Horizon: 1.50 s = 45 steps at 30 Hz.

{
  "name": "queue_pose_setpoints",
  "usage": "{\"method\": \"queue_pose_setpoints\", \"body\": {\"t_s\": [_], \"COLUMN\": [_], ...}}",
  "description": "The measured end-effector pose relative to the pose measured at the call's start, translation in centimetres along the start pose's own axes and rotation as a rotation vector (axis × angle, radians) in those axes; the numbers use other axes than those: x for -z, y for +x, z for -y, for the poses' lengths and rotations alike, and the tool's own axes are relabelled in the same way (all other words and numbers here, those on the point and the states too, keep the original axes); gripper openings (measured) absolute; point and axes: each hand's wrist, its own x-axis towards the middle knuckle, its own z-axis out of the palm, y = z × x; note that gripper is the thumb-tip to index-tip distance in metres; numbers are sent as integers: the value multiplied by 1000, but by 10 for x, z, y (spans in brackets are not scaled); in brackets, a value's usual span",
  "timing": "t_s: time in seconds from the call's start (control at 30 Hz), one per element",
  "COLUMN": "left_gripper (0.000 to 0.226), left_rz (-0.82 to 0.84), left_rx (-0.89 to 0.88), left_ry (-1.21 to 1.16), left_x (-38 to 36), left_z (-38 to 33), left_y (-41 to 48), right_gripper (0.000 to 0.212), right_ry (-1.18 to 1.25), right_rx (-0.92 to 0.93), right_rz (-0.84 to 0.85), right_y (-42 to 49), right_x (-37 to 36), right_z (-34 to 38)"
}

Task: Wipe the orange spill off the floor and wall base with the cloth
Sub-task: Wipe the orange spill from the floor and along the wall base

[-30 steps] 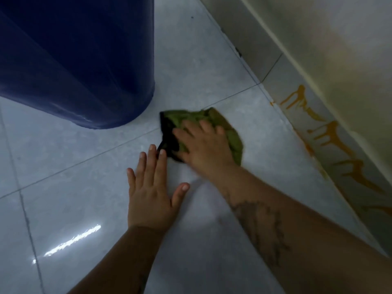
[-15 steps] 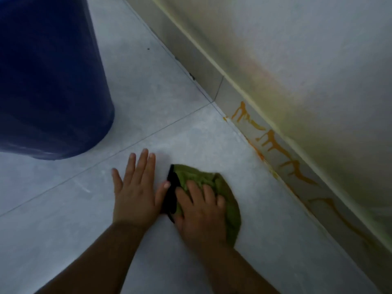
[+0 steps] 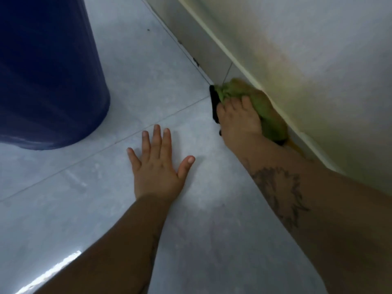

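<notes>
At the wall base [image 3: 201,45] | right hand [image 3: 238,122] presses cloth [image 3: 270,117] | left hand [image 3: 157,168] splayed flat on floor [image 3: 148,85]

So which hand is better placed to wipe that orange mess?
Right. The right hand presses the crumpled green cloth against the wall base, an orange smear just beside it. The left hand lies flat on the grey floor tile, apart from both.

Right hand [image 3: 237,119] presses the bunched green cloth [image 3: 270,117] into the seam of floor [image 3: 131,85] and wall base [image 3: 212,52] — an orange smear [image 3: 297,147] shows just beside the cloth's near edge. Left hand [image 3: 157,166] lies flat on the floor, fingers spread, well apart from the cloth; dark blue bin [image 3: 48,71] stands at far left.
</notes>
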Motion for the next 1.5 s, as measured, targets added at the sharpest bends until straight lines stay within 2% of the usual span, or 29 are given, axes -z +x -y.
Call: {"method": "queue_pose_setpoints", "body": {"t_s": [0.27,0.33,0.43,0.5,0.53,0.7,0.8,0.93,1.03,1.13,1.2,1.3,1.37,1.5], "left_gripper": [86,87,88,89,90,91,91,91,88,88,88,89,90,89], "left_rz": [64,60,54,55,55,70,78,70,71,77,86,88,92,85], "left_rx": [-53,-47,-31,-30,-31,-35,-31,-13,-8,-9,-12,-10,-5,-8], "left_ry": [93,94,96,88,83,85,85,73,64,69,62,49,48,41], "left_x": [-4,-3,-3,-2,-2,-2,-1,0,0,0,1,2,2,1], "left_z": [0,-1,-2,-3,-3,-2,-2,-3,-3,-3,-3,-2,-2,-2], "left_y": [2,2,2,3,3,4,3,4,4,5,5,5,5,5], "right_gripper": [56,48,35,33,35,48,39,28,43,56,47,30,29,28], "right_ry": [96,87,44,156,166,249,237,136,106,179,209,393,428,424], "right_rx": [43,81,95,62,62,89,186,253,304,323,308,215,157,116], "right_rz": [-53,-9,-66,-72,-16,69,29,-63,-35,-16,-62,-120,-147,-204], "right_y": [-102,-81,-23,5,8,-66,-100,-45,15,38,16,-52,-90,-77], "right_x": [-48,-38,-24,-14,-10,-19,-31,-18,4,9,0,-20,-34,-40], "right_z": [-35,-36,-27,-22,-19,-36,-49,-48,-36,-32,-33,-41,-45,-40]}}
